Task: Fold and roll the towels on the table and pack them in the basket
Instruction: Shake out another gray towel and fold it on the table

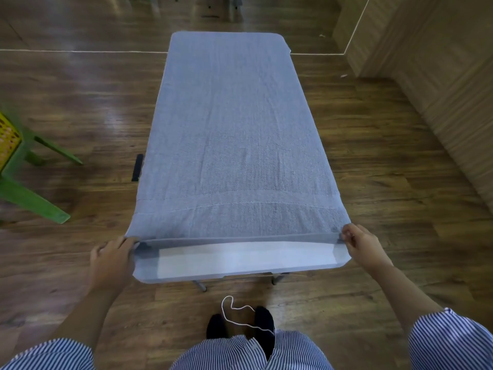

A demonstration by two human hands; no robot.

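The blue-grey towel [229, 134] lay spread flat over the white table [240, 259], its long axis running straight away from the person, near short edge lifted just off the tabletop. The left hand [112, 259] pinched the near left corner and the right hand [360, 244] pinched the near right corner, fingers curled on the hem. Off left stood a green stool [24, 182] on the wooden floor [386, 182].

Bare floor [373, 169] beside table [240, 263]; stool [24, 166] left.
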